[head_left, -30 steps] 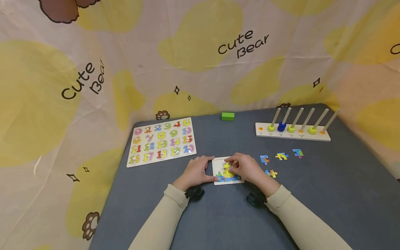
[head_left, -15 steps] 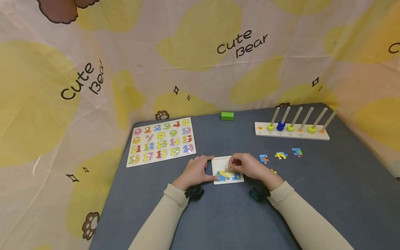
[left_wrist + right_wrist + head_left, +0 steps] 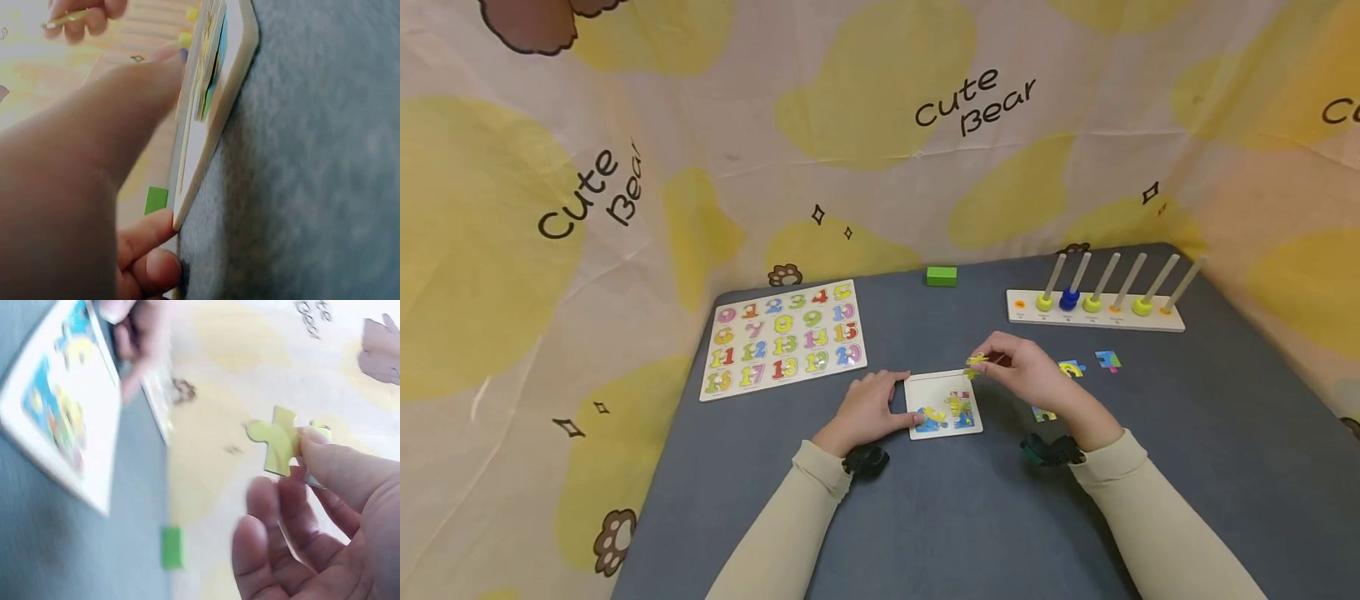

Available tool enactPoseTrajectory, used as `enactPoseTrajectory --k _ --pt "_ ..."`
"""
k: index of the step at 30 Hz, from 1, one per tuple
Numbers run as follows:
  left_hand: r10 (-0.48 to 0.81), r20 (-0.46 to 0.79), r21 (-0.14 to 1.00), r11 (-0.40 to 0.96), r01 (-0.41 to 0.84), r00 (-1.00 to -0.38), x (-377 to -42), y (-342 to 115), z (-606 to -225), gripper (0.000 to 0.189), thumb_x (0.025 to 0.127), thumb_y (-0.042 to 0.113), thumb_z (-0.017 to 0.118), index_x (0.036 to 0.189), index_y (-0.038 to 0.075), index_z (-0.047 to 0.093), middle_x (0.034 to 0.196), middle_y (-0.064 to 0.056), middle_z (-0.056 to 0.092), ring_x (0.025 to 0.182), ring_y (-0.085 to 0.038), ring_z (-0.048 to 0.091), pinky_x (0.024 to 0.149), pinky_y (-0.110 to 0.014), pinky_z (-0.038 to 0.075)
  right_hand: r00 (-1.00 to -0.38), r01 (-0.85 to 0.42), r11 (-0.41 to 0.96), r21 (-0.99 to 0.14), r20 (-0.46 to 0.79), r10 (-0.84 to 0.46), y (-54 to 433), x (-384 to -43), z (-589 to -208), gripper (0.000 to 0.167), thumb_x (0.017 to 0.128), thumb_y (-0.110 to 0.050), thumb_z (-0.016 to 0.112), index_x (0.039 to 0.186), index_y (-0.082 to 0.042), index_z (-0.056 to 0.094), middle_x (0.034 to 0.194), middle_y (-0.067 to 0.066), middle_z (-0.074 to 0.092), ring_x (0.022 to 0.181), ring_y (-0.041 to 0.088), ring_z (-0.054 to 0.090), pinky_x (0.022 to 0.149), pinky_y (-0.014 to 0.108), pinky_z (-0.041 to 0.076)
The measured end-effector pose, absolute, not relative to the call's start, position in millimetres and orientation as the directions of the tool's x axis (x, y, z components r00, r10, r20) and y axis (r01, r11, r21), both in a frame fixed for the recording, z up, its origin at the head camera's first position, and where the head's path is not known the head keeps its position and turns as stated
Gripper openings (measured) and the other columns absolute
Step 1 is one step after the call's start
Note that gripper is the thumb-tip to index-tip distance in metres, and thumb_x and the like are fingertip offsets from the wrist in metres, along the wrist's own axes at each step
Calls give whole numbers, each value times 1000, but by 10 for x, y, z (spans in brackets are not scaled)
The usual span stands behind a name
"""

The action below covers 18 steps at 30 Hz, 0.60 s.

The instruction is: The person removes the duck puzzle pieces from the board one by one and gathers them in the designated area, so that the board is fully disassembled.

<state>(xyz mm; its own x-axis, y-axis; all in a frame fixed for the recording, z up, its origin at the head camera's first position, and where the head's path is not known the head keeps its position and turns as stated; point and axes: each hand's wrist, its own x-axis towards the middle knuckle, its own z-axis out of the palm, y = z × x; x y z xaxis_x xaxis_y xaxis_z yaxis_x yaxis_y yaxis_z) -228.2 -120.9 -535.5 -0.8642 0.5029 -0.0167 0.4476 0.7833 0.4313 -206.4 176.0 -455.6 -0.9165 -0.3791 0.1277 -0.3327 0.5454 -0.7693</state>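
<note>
My right hand [image 3: 1033, 375] pinches a yellow jigsaw piece [image 3: 281, 440] between thumb and fingers, raised off the table near the tray's upper right corner. Behind the thumb in the right wrist view another yellow bit [image 3: 320, 428] shows; whether it belongs to the same piece I cannot tell. Below lies a small white puzzle tray [image 3: 931, 390]. Blue-and-yellow pieces [image 3: 931, 419] lie at its lower left, more pieces [image 3: 960, 408] at its right, bare tray between them. My left hand [image 3: 865, 408] rests along the left edge, thumb over the rim and index finger touching the top corner.
Loose jigsaw pieces lie to the right: a yellow-and-blue piece [image 3: 1071, 368], a blue-and-pink piece [image 3: 1107, 360] and one partly hidden piece [image 3: 1043, 414] by the right wrist. Farther back stand a number board [image 3: 808, 362], a green block [image 3: 942, 277] and a peg counting stand [image 3: 1097, 318].
The right hand has lifted the yellow piece out of the tray's middle and carried it up and to the right, leaving a gap there. The left hand stays on the tray.
</note>
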Motion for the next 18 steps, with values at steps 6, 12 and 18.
enactPoseTrajectory --k 6,12,18 --pt "438 24 417 813 407 -899 -2214 -1125 -5362 82 89 62 76 151 12 55 127 -7 66 109 -24 59 91 -43 41 -956 -255 603 -756 102 -276 2263 -1866 -4444 9 101 -7 69 109 -4 72 92 7 71 81 31 67 72 35 57" --pt "424 40 400 823 403 -905 -2199 -1097 -5374 87 85 61 81 151 12 54 138 -10 63 115 -28 59 92 -45 42 -983 -178 670 -720 98 -156 2749 -1672 -4580 29 95 -3 76 122 2 66 90 7 71 78 30 71 67 26 56" --pt "444 28 415 810 414 -896 -2210 -1117 -5373 88 85 62 81 152 11 53 129 -9 64 107 -26 57 91 -44 41 -991 -132 707 -695 70 -117 3005 -1548 -4796 33 95 -2 76 123 6 62 88 6 67 74 23 66 62 27 51"
